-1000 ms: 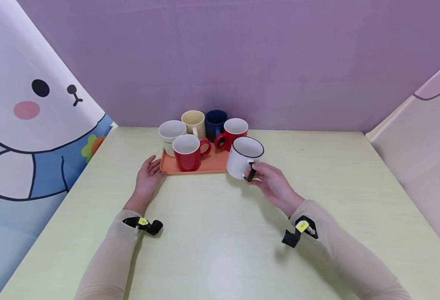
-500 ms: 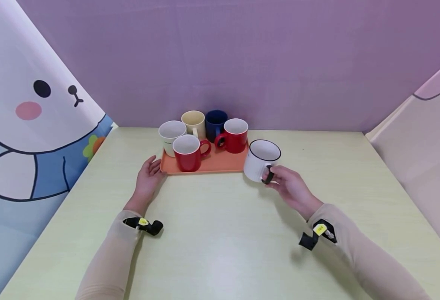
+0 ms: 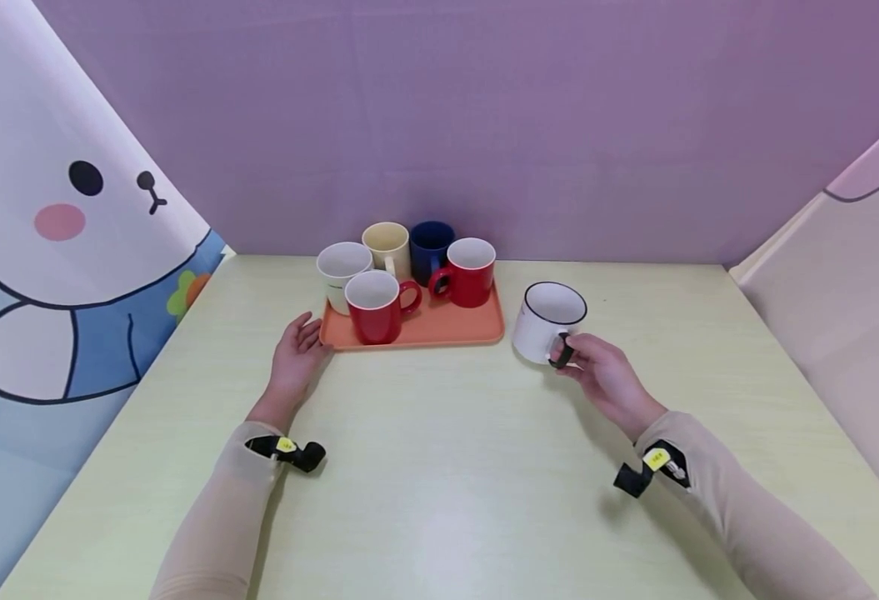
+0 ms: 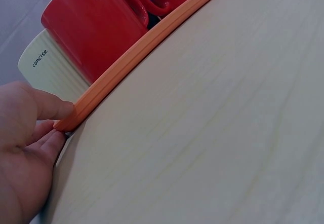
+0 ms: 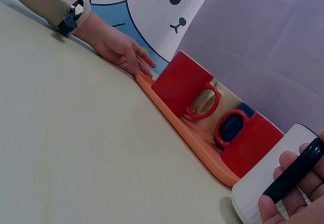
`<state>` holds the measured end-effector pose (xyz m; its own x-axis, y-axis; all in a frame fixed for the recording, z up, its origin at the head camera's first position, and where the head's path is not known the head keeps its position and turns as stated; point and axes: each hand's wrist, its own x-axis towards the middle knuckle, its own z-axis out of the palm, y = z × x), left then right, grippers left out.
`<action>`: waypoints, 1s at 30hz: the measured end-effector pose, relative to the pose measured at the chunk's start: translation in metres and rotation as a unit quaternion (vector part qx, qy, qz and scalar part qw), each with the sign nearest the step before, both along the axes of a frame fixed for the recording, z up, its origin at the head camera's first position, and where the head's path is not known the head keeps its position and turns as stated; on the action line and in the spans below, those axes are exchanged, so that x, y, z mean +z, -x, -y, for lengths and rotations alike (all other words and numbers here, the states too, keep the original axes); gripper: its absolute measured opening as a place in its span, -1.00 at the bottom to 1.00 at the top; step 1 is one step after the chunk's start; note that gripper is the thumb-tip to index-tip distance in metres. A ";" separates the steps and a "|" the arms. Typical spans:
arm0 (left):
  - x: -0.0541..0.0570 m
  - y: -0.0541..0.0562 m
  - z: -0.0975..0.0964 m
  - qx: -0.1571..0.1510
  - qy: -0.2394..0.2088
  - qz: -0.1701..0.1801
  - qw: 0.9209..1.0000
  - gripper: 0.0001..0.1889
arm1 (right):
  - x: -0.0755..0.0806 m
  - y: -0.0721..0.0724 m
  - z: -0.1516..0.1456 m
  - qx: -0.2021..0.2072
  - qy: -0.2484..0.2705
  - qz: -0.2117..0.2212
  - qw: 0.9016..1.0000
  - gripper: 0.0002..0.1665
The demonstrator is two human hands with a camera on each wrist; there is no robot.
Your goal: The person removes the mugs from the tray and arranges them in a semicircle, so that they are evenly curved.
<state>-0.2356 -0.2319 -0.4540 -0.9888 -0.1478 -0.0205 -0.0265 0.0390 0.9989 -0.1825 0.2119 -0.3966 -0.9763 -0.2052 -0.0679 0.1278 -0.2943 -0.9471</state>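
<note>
A white mug with a dark rim and black handle stands out to the right of the orange tray. My right hand grips it by the handle, fingers curled round the black loop in the right wrist view. At the tray's front left corner is my left hand; the left wrist view shows the corner between its digits. On the tray stand a front red mug, a second red mug, a white mug marked "concise", a cream mug and a dark blue mug.
The pale wooden table spreads out in front of the tray. A purple backdrop rises behind it, a cartoon-printed panel stands at the left, and a pale panel borders the right side.
My right hand has carried the white mug with the black handle rightward, from over the tray's right end to beyond its right edge. My left hand and the other mugs stay put.
</note>
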 end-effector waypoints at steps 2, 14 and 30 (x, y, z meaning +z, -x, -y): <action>0.000 0.000 0.000 0.001 0.001 0.001 1.000 -0.24 | -0.002 0.001 -0.002 -0.006 -0.001 0.001 1.000 -0.56; 0.004 -0.002 -0.002 -0.009 -0.025 -0.011 1.000 -0.23 | -0.009 0.010 -0.006 -0.027 -0.004 -0.005 1.000 -0.57; 0.002 -0.003 -0.001 -0.002 -0.028 -0.015 1.000 -0.25 | -0.011 0.013 -0.013 0.010 -0.023 -0.018 1.000 -0.61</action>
<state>-0.2323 -0.2311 -0.4516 -0.9897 -0.1430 0.0005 0.0028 -0.0162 0.9999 -0.1954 0.2246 -0.4078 -0.9742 -0.2213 -0.0434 0.0993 -0.2482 -0.9636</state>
